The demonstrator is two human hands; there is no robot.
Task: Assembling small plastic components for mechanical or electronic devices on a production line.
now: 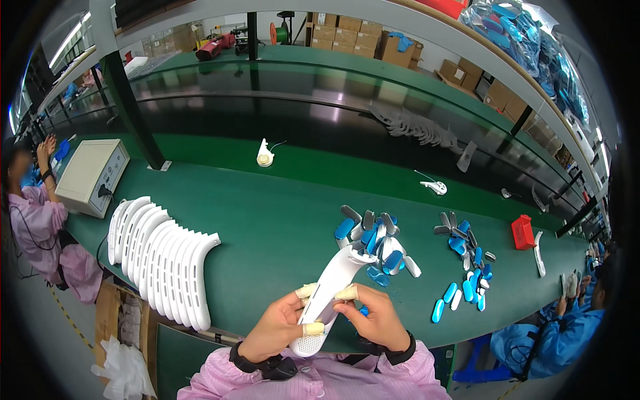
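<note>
A long white plastic housing point(333, 273) with a perforated rounded lower end is held tilted above the bench's front edge. My left hand point(277, 325) is closed around its lower part, thumb across the front and a finger along the left edge. My right hand point(377, 317) pinches its right edge, the fingers partly hidden behind it. Pale yellow finger cots cover several fingertips. Just beyond the housing's upper end lies a heap of blue, white and grey oval pieces point(393, 260). More such pieces point(468, 289) are scattered to the right. Several similar white housings point(175, 267) stand in a row at the left.
A beige instrument box point(88, 175) stands on the green bench point(267, 227) at the far left. At the right are a red bin point(522, 232) and a white strip point(539, 255). A dark conveyor point(300, 107) runs behind under a shelf. Co-workers point(40, 220) sit at both sides.
</note>
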